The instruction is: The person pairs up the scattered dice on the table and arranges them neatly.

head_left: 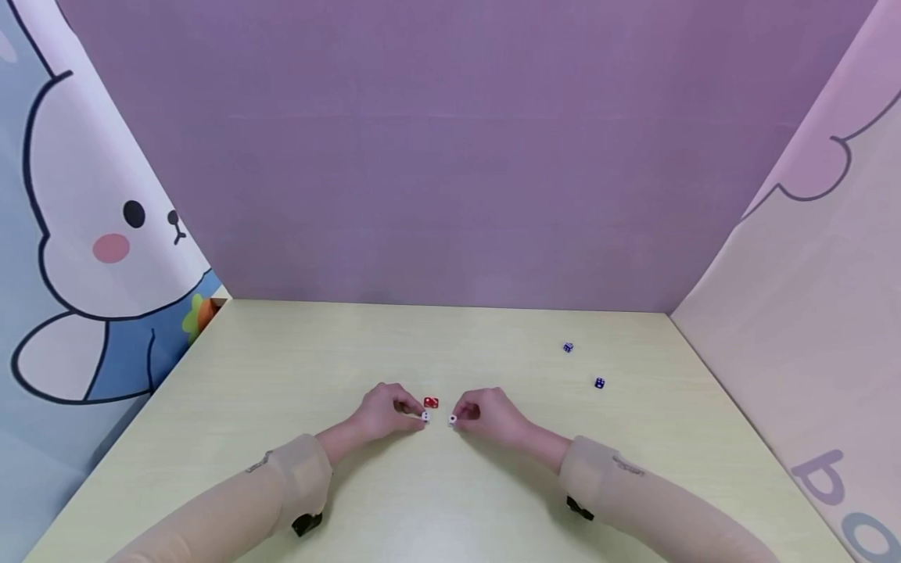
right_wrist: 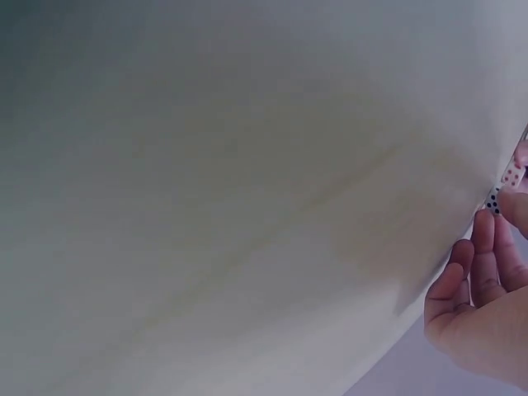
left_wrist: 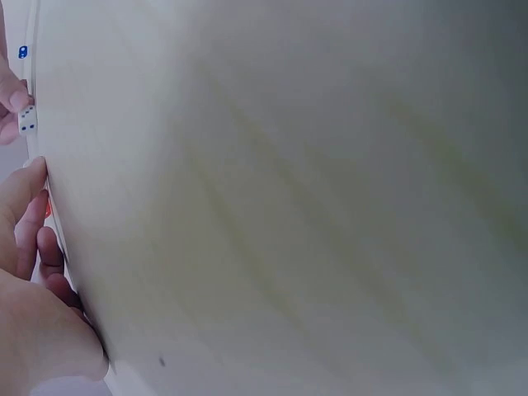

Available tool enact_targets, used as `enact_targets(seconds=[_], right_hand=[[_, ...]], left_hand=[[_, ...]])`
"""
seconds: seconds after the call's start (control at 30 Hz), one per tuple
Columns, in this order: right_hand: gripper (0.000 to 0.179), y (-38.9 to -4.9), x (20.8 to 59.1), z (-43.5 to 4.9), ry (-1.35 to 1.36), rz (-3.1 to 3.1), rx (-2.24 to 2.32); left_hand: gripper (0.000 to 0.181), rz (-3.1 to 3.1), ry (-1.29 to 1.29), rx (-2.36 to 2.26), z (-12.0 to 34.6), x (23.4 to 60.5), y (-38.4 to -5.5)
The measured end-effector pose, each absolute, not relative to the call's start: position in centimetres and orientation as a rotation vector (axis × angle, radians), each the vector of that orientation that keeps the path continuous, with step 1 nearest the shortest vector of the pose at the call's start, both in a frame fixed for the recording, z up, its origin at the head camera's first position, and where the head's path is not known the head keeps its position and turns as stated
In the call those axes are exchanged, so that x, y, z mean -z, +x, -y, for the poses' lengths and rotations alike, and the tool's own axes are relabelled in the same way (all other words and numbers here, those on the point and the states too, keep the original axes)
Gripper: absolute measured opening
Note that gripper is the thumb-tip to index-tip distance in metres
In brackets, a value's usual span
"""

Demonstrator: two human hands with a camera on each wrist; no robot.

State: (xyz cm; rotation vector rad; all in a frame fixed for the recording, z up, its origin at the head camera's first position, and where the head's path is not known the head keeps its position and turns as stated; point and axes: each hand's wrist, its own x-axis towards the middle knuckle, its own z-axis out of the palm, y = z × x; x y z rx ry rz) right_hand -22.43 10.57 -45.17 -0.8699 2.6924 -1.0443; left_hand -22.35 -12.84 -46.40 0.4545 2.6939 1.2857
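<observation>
Near the middle of the table, my left hand (head_left: 385,410) pinches a small white die (head_left: 425,417) between thumb and fingertips. Facing it across a narrow gap, my right hand (head_left: 494,414) pinches another white die (head_left: 453,420). The right hand's die (left_wrist: 27,120) shows dark pips in the left wrist view. Just beyond the left hand's die lie red dice (head_left: 431,403), seemingly two side by side. In the right wrist view the right hand's die (right_wrist: 494,200) is partly covered by the thumb.
Two blue dice, a farther one (head_left: 568,347) and a nearer one (head_left: 600,383), lie apart on the right side of the pale wooden table (head_left: 317,336). A purple panel (head_left: 450,156) stands along the back edge, with printed panels on both sides.
</observation>
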Motion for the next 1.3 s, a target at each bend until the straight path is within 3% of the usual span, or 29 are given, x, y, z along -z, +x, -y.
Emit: enact_targets(seconds=[0.8, 1.3], right_hand=[[0.008, -22.9, 45.4, -7.6, -0.965, -2.77, 1.005], [0.019, -22.8, 43.9, -12.2, -0.779, -2.776, 1.06]], left_hand=[[0.015, -2.709, 0.443, -1.277, 12.9, 46.7, -22.7], [0.015, -2.697, 0.411, -1.285, 12.9, 46.9, -22.7]])
